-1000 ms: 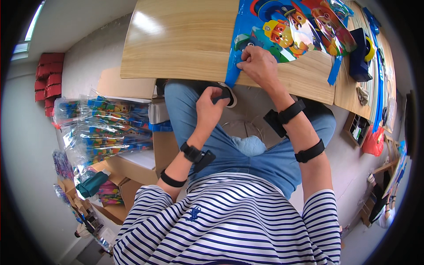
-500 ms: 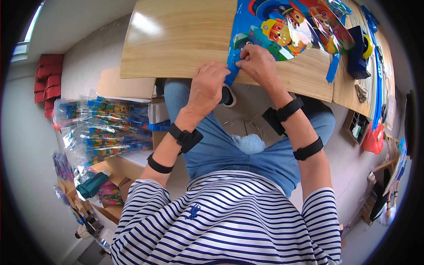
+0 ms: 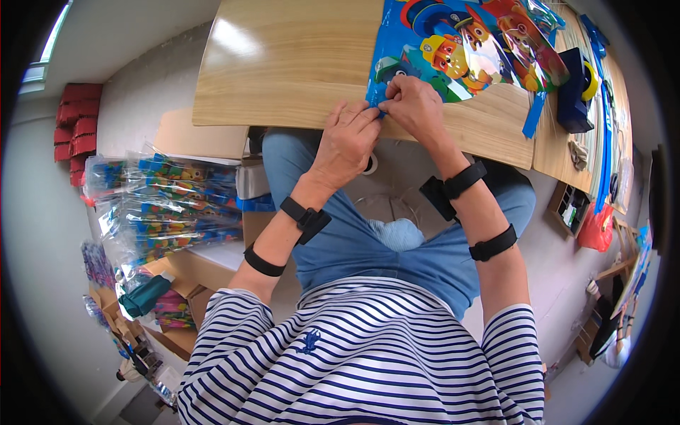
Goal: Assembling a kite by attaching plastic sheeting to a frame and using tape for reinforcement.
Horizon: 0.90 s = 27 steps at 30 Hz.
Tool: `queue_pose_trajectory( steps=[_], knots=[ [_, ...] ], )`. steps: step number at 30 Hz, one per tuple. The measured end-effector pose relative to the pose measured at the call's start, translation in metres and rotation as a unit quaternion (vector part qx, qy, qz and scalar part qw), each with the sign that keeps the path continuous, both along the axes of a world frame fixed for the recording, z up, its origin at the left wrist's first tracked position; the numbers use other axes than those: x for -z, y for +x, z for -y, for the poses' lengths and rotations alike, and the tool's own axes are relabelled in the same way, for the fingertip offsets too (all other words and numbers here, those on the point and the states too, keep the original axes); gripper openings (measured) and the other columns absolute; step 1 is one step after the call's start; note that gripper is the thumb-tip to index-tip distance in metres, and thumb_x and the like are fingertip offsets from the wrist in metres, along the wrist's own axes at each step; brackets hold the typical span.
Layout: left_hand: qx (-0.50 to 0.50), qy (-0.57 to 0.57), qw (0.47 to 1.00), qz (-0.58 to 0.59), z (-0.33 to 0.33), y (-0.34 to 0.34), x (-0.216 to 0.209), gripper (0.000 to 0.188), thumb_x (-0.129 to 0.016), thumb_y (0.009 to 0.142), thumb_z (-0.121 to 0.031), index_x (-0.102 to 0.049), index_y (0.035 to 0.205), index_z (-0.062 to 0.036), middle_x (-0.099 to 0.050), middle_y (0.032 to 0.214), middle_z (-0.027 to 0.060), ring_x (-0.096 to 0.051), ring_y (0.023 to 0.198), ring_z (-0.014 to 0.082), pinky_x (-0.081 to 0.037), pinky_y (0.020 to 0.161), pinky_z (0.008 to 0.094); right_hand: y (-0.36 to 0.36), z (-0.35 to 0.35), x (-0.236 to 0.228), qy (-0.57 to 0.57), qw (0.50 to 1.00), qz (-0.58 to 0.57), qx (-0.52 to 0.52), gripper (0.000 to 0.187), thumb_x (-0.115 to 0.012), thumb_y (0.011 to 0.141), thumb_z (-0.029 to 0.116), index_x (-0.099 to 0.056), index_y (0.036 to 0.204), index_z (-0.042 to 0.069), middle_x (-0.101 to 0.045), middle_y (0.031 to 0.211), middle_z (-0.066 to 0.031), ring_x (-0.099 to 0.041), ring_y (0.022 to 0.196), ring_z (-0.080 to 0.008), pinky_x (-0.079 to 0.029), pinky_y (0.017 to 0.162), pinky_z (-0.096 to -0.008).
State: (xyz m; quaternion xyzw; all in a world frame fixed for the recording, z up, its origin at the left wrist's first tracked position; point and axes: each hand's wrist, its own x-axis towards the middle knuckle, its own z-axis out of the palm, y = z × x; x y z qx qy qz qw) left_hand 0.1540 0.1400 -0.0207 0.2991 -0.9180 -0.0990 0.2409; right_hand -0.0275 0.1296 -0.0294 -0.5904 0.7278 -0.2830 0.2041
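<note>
A glossy blue plastic sheet (image 3: 453,53) printed with colourful cartoon dogs lies on the wooden table, reaching its near edge. At the sheet's near left corner, my left hand (image 3: 347,142) has its fingers closed on the blue edge strip. Close beside it, my right hand (image 3: 416,108) pinches the same blue edge, thumb and forefinger together. The fingertips of both hands almost touch and hide the exact bit of plastic between them.
A dark blue tape dispenser (image 3: 575,92) with a yellow roll stands to the right, by a hanging blue strip (image 3: 535,115). Stacked printed plastic packs (image 3: 180,202) lie at left above an open cardboard box (image 3: 185,280). The wooden table (image 3: 283,64) extends left of the sheet.
My left hand has moved right and slightly up, closer to my right hand. The blue strip that hung past the table edge between them no longer shows there. My right hand stays nearly in place.
</note>
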Motion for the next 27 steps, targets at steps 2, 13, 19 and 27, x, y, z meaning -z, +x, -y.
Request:
queue_pose_trajectory(
  steps=[2,13,19,27],
  knots=[
    [-0.002,0.003,1.0,-0.003,-0.001,0.0,0.001,0.03,-0.07,0.077,-0.007,-0.067,0.106,-0.0033,-0.065,0.115,0.0072,-0.056,0.117,0.0259,-0.039,0.104,0.0477,0.0,0.0,0.0,0.002,1.0,-0.002,0.003,0.022,-0.081,0.064,0.017,-0.065,0.077,0.007,-0.066,0.076,-0.007,-0.065,0.076,-0.0272,-0.049,0.065,-0.0384],
    [0.001,0.008,1.0,0.013,0.001,0.001,0.002,0.033,-0.071,0.077,-0.008,-0.067,0.109,-0.003,-0.064,0.119,0.0073,-0.055,0.12,0.0255,-0.034,0.109,0.0508,-0.003,0.0,0.003,-0.015,1.0,0.025,-0.001,0.019,-0.079,0.066,0.017,-0.067,0.076,0.007,-0.067,0.076,-0.0083,-0.066,0.075,-0.0272,-0.05,0.065,-0.0387],
    [-0.029,0.023,0.999,0.009,-0.009,-0.004,-0.001,0.035,-0.072,0.075,-0.007,-0.066,0.109,-0.0028,-0.062,0.121,0.0073,-0.054,0.121,0.0254,-0.03,0.112,0.052,-0.007,0.002,-0.002,0.004,0.997,0.073,0.001,0.013,-0.074,0.07,0.016,-0.068,0.076,0.007,-0.068,0.072,-0.0094,-0.068,0.074,-0.029,-0.051,0.065,-0.039],
    [-0.075,0.016,0.997,-0.008,-0.017,-0.016,0.005,0.039,-0.074,0.073,-0.008,-0.064,0.11,-0.0018,-0.061,0.119,0.0083,-0.053,0.12,0.0273,-0.029,0.11,0.0549,-0.009,0.002,0.0,0.002,0.997,0.079,0.003,0.012,-0.072,0.072,0.017,-0.069,0.077,0.007,-0.068,0.073,-0.0099,-0.068,0.075,-0.0295,-0.051,0.066,-0.0389]
  ],
)
